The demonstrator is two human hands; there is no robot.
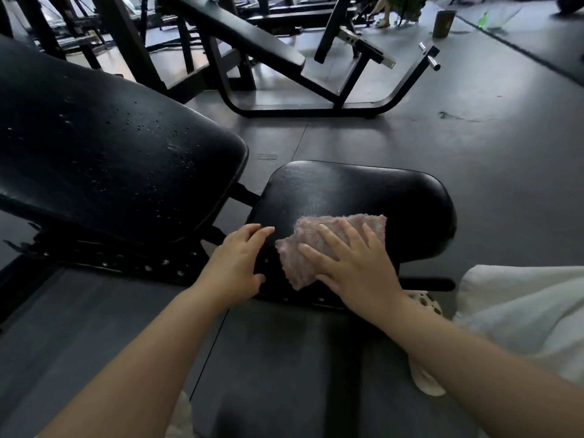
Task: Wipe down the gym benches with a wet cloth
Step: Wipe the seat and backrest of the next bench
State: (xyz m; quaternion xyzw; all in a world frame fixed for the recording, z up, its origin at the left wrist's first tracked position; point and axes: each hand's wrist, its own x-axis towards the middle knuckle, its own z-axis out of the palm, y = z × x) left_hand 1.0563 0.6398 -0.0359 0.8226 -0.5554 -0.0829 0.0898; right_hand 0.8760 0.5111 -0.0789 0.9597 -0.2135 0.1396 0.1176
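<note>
One pink cloth (294, 263) on one seat pad (363, 191) under the flat-fingered right hand (354, 263); left hand (234, 263) beside, fingers loose.

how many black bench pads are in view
3. The backrest pad at left, the seat pad under the pink cloth, and a slanted pad farther off at the top. Others may be hidden in the dark background.

Seen from a head-worn camera, the bare, smooth-skinned left forearm (148, 349) and right forearm (458, 349) end in the left hand (235, 263) and right hand (357, 263). At the right are a crumpled off-white fabric garment (521, 311) and a cream perforated clog (426, 303).
</note>
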